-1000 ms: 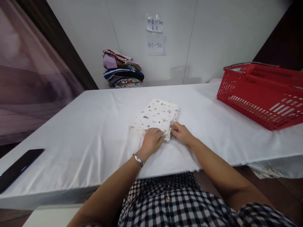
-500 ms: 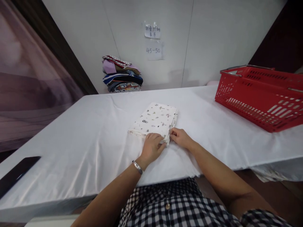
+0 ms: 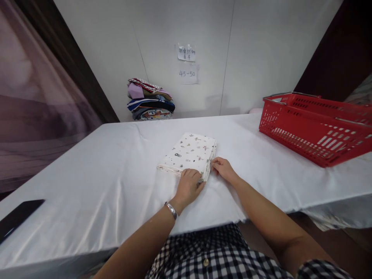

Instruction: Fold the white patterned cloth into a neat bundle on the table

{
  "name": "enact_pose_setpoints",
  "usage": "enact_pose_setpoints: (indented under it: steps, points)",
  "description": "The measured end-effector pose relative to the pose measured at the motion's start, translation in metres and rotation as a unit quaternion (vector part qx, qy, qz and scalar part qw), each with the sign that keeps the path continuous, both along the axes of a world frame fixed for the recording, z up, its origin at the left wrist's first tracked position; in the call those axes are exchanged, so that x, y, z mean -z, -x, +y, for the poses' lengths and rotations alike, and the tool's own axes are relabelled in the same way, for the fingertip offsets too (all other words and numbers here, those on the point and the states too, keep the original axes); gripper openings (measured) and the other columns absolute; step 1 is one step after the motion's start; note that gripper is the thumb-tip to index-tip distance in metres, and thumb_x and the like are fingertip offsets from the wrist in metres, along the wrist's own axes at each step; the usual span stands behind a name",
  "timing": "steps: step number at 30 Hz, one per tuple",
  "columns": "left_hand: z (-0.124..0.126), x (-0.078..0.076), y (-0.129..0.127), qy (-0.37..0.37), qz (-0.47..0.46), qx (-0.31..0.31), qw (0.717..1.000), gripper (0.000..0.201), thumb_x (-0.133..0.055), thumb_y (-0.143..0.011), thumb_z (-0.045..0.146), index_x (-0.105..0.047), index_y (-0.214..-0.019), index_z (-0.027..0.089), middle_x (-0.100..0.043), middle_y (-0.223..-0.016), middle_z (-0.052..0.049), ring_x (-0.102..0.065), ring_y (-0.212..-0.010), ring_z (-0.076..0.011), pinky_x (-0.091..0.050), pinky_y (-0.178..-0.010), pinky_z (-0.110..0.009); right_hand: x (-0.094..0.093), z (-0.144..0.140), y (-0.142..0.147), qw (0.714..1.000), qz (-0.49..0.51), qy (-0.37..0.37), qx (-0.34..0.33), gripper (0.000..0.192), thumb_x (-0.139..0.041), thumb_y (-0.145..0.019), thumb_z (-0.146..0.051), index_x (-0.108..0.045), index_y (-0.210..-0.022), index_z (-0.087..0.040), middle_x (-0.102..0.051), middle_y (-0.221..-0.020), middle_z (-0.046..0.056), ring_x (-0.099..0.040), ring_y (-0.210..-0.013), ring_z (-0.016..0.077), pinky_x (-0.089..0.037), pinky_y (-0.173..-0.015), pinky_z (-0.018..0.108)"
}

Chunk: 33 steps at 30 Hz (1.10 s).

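A folded printed cloth lies in the middle of the white worktop. The left hand presses flat on its near edge. The right hand pinches its near right corner. A red basket sits at the far right corner.

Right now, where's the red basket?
In the head view the red basket sits on the white table at the far right, to the right of the folded printed cloth that both hands touch.
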<state>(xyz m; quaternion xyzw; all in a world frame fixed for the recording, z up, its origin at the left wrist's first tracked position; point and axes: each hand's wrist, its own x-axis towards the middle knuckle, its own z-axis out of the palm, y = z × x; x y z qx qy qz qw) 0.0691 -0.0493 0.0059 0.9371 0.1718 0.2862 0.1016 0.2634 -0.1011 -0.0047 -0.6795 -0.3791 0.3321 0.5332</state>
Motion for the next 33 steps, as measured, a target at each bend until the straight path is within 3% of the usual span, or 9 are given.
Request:
enact_pose_setpoints:
  steps: [8, 15, 23, 33]
  points:
    - [-0.002, 0.001, 0.0, 0.002, -0.002, -0.003, 1.0, 0.015, -0.06, -0.08, 0.028, -0.056, -0.092, 0.02, -0.059, -0.092, -0.005, -0.052, -0.089, -0.0214, -0.038, -0.082, -0.039, -0.005, 0.013, -0.007, 1.0, 0.005, 0.002, 0.024, 0.013, -0.055, -0.075, -0.03, -0.055, -0.069, -0.018, -0.061, -0.058, -0.002, -0.048, -0.039, 0.0072, -0.032, -0.036, 0.018]
    - [0.0, 0.003, -0.001, -0.004, 0.003, 0.006, 1.0, 0.016, -0.059, -0.081, 0.028, -0.056, -0.094, 0.02, -0.06, -0.09, -0.005, -0.052, -0.089, -0.0218, -0.039, -0.081, -0.039, -0.01, 0.03, -0.012, 0.998, -0.002, 0.054, 0.025, 0.029, -0.06, -0.076, -0.04, -0.052, -0.059, -0.018, -0.059, -0.05, -0.001, -0.044, -0.033, 0.0076, -0.03, -0.033, 0.02]
    - [0.0, 0.002, -0.002, 0.0, 0.009, 0.018, 1.0, 0.014, -0.058, -0.082, 0.027, -0.057, -0.092, 0.019, -0.06, -0.089, -0.005, -0.052, -0.088, -0.021, -0.04, -0.08, -0.038, -0.01, 0.039, -0.013, 0.998, -0.001, 0.055, 0.044, 0.023, -0.065, -0.069, -0.029, -0.051, -0.054, -0.018, -0.051, -0.041, -0.004, -0.04, -0.033, 0.007, -0.03, -0.036, 0.021]
    - [-0.001, 0.003, -0.003, 0.004, 0.012, 0.014, 1.0, 0.015, -0.06, -0.079, 0.026, -0.055, -0.091, 0.019, -0.058, -0.088, -0.005, -0.051, -0.087, -0.0213, -0.04, -0.079, -0.038, -0.007, 0.031, -0.014, 0.996, 0.022, 0.042, 0.072, 0.022, -0.064, -0.066, -0.031, -0.049, -0.056, -0.019, -0.05, -0.043, -0.004, -0.042, -0.036, 0.0074, -0.032, -0.038, 0.021]
